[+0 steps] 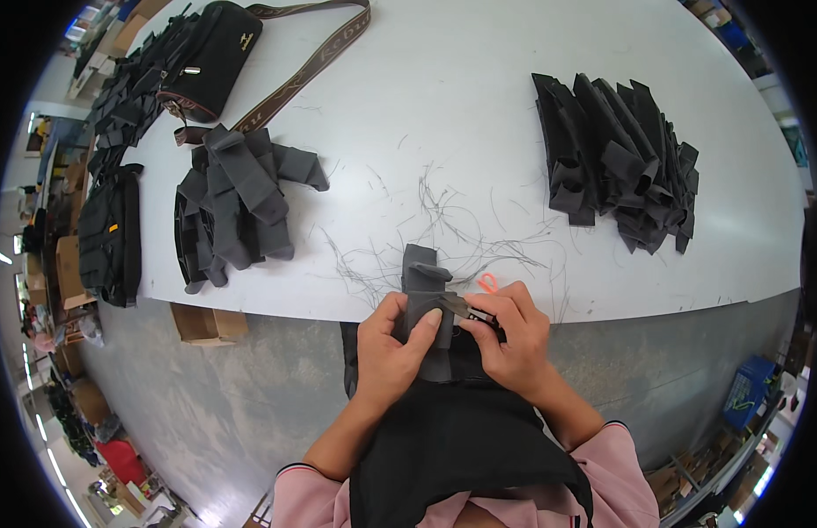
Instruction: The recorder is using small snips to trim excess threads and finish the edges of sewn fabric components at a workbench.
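At the table's near edge, my left hand pinches a dark grey fabric piece with its thumb on top. The piece looks folded, with a flap standing up near its far end. My right hand is closed around a pair of thread snips with metal blades and a dark handle. Their blades touch or nearly touch the right side of the fabric; which of the two I cannot tell. A small orange loop shows just beyond my right fingers. Loose dark threads lie scattered beyond my hands.
On the white table, a pile of grey fabric pieces sits left and a neater stack right. A black bag with a brown strap stands far left. A black backpack rests at the left edge.
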`<state>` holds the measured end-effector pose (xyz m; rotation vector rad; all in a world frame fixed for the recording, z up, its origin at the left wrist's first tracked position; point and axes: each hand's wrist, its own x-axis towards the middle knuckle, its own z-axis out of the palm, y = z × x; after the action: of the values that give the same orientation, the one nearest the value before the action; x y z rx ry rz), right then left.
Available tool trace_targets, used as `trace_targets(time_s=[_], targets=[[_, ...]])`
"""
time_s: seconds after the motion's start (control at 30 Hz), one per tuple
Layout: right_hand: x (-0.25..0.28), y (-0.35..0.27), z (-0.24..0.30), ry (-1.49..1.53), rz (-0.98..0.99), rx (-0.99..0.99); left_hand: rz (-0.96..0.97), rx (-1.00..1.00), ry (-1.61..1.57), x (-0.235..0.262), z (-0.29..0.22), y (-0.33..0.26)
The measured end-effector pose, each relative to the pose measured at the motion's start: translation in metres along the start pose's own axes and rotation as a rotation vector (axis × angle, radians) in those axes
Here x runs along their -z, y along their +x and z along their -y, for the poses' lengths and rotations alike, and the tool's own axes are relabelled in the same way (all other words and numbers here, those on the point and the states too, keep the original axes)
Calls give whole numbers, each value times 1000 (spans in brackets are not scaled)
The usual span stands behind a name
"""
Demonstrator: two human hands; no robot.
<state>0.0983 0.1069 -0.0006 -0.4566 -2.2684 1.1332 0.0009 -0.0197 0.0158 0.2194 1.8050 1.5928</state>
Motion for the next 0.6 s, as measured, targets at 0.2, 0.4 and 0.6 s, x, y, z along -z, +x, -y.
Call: trace_targets(time_s=[0.2, 0.4, 0.6], targets=[[2, -5, 1, -45, -24, -15, 16, 46, -44, 2, 2, 0], [0, -2, -3, -25, 6, 25, 13, 41, -63, -1, 2, 0], [3, -10, 0, -54, -49, -10, -9, 19, -9, -1, 5, 1]])
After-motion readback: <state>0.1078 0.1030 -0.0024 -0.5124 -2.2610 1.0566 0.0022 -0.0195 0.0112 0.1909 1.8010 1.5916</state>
